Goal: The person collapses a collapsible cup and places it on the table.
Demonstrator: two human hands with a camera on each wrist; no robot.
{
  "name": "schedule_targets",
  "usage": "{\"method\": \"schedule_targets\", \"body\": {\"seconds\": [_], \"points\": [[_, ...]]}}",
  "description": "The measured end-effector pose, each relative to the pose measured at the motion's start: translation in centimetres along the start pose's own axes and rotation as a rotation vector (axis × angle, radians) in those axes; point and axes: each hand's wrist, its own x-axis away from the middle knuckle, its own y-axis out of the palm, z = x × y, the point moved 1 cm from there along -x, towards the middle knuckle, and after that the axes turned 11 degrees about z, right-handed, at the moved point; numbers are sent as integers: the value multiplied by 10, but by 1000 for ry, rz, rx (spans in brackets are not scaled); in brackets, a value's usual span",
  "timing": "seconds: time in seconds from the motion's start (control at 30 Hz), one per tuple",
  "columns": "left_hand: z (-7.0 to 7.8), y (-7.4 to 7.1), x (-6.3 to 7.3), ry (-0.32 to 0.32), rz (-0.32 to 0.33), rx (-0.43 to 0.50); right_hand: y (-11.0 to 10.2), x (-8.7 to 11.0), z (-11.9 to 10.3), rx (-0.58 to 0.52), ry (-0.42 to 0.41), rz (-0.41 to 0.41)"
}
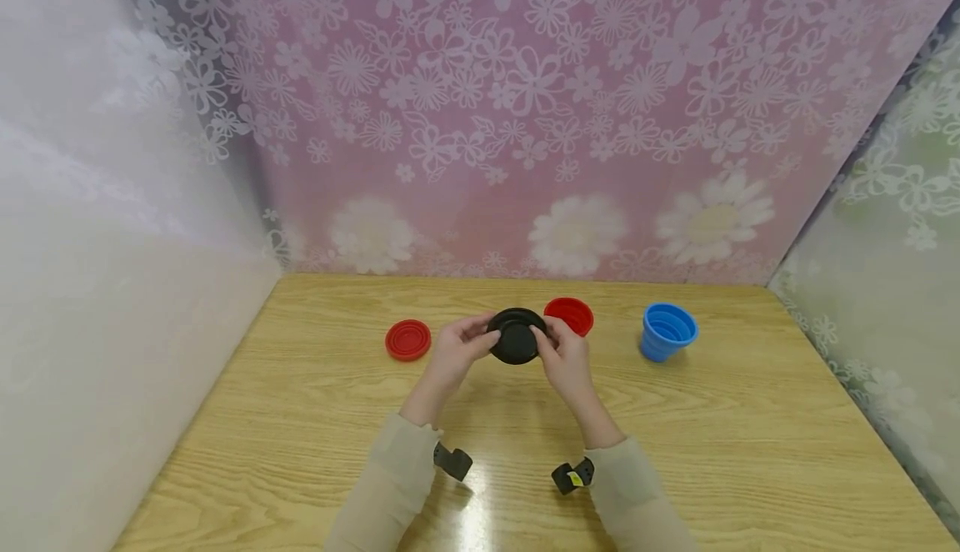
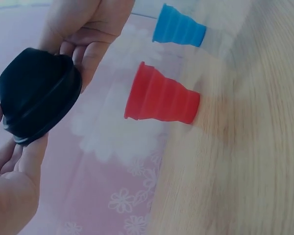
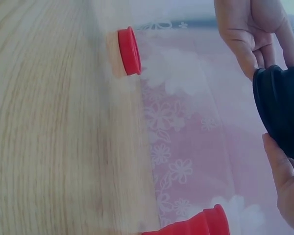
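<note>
Both hands hold a black collapsible cup [image 1: 517, 342] in the air over the table, one at each side of its rim. My left hand [image 1: 459, 353] pinches the left side, thumb on the near face and fingers behind. My right hand [image 1: 567, 362] grips the opposite side in the same way. From the left wrist view the black cup [image 2: 36, 93] is tilted and bulges out beyond its rim, partly folded. Behind the right hand stands an opened red collapsible cup [image 1: 567, 315], partly covered by that hand. Left of the left hand lies a flattened red collapsible cup [image 1: 408, 340].
An opened blue collapsible cup [image 1: 667, 331] stands at the right on the wooden table [image 1: 750, 452]. A flowered pink backdrop [image 1: 465, 227] rises behind the table's far edge, with a pale panel [image 1: 127, 285] on the left and a flowered panel [image 1: 892, 285] on the right.
</note>
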Motion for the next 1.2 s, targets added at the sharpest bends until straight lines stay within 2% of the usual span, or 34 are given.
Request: {"method": "schedule_targets", "body": {"seconds": [0.2, 0.4, 0.5, 0.63, 0.73, 0.93, 1.2], "points": [[1, 5, 2, 134, 141, -226, 3, 3, 0, -29, 23, -17], [-3, 8, 0, 250, 216, -323, 4, 4, 0, -130, 191, -80], [-4, 7, 0, 282, 245, -333, 3, 4, -1, -242, 286, -142], [-2, 6, 0, 284, 273, -286, 1, 3, -2, -385, 367, -214], [4, 7, 3, 284, 271, -246, -1, 2, -2, -425, 378, -238], [25, 13, 16, 282, 264, -221, -3, 1, -5, -406, 381, -233], [25, 13, 16, 207, 243, -184, -3, 1, -5, -377, 355, -203]]}}
